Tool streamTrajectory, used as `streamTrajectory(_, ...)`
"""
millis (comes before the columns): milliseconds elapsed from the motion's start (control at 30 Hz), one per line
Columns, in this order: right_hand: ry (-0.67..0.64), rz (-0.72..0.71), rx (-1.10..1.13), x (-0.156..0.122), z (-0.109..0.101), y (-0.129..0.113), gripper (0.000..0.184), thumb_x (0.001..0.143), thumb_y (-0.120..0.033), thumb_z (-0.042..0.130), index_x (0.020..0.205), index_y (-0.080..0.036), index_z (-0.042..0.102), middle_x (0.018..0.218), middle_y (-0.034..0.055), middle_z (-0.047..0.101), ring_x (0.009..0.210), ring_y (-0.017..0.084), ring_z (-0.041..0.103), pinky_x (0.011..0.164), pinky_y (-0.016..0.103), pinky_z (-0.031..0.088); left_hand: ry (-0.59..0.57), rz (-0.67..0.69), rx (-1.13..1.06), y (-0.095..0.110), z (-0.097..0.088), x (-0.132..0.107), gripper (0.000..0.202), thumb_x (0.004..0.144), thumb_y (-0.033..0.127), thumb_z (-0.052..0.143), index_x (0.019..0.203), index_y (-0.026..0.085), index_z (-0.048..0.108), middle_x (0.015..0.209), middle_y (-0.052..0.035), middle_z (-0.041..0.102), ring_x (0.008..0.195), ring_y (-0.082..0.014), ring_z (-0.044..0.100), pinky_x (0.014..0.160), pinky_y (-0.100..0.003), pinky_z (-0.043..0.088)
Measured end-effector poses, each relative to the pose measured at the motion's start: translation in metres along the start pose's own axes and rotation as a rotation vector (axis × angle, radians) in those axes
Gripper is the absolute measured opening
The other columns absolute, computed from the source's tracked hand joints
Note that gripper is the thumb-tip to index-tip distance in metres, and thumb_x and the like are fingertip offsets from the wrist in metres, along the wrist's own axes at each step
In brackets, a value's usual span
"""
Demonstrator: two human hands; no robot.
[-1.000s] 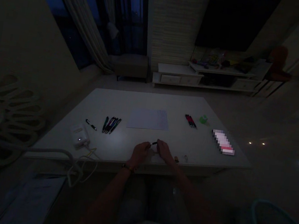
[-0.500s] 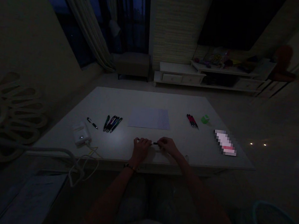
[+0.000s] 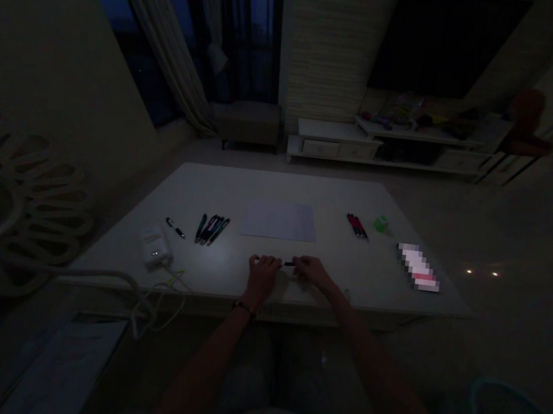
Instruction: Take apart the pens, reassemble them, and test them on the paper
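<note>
The room is very dark. My left hand [image 3: 263, 270] and my right hand [image 3: 312, 270] rest on the near middle of a white table [image 3: 309, 191], fingers curled. Between them they hold a small dark pen [image 3: 289, 263], each hand closed on one end. A sheet of paper [image 3: 279, 220] lies just beyond the hands. A cluster of several pens [image 3: 212, 229] lies to the left, with a single pen [image 3: 175, 227] further left. Two or three dark-red pens [image 3: 357, 226] lie to the right beside a small green object [image 3: 380, 223].
A white device with a lit dot [image 3: 154, 248] and trailing cables sits at the table's near-left corner. A pink-white blurred item [image 3: 418, 267] lies at the right. A tiny object [image 3: 347, 295] sits by my right forearm. A low TV cabinet [image 3: 334, 148] stands beyond.
My hands moved slightly forward and settled lower on the table, the pen still between them. The view shifted a little to the left.
</note>
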State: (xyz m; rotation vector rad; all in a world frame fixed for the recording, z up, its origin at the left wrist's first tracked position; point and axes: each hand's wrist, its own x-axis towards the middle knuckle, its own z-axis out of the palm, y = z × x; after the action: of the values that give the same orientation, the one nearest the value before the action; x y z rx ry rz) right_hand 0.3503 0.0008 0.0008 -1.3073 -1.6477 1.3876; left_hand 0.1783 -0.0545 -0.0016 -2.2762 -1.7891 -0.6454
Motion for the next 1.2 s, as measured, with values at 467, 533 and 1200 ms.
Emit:
streamTrajectory(467,-0.009,-0.02,-0.031,-0.0016,0.0,-0.0019,0.038,0.074,-0.049,0.056,0.071,-0.013,0.064,0.062,0.0053,0.065,0.048,0.011,0.055,0.045,0.02,0.038,-0.017,-0.008,-0.003,-0.0003,-0.0005,-0.0011,0.017,0.088,0.02,0.044,0.098,0.024,0.057,0.091,-0.0052,0.061,0.09,-0.0196,0.052,0.089,-0.042,0.025)
streamTrajectory(533,-0.003,-0.045,-0.031,-0.0033,0.0003,-0.0035,0.035,0.071,-0.047,0.06,0.072,-0.013,0.064,0.061,0.0045,0.065,0.05,0.011,0.056,0.045,0.02,0.039,-0.013,-0.001,-0.007,-0.0003,-0.0003,-0.0011,0.018,0.088,0.019,0.044,0.098,0.025,0.057,0.092,-0.0046,0.061,0.09,-0.0193,0.052,0.089,-0.042,0.025)
streamTrajectory(1200,0.001,-0.037,0.054,-0.0009,0.0021,0.0015,0.037,0.071,-0.05,0.06,0.073,-0.013,0.063,0.062,0.0051,0.066,0.047,0.011,0.056,0.044,0.02,0.039,-0.013,-0.004,-0.007,-0.0009,-0.0006,-0.0011,0.017,0.089,0.02,0.042,0.097,0.025,0.056,0.09,-0.0045,0.061,0.089,-0.0198,0.052,0.088,-0.041,0.026)
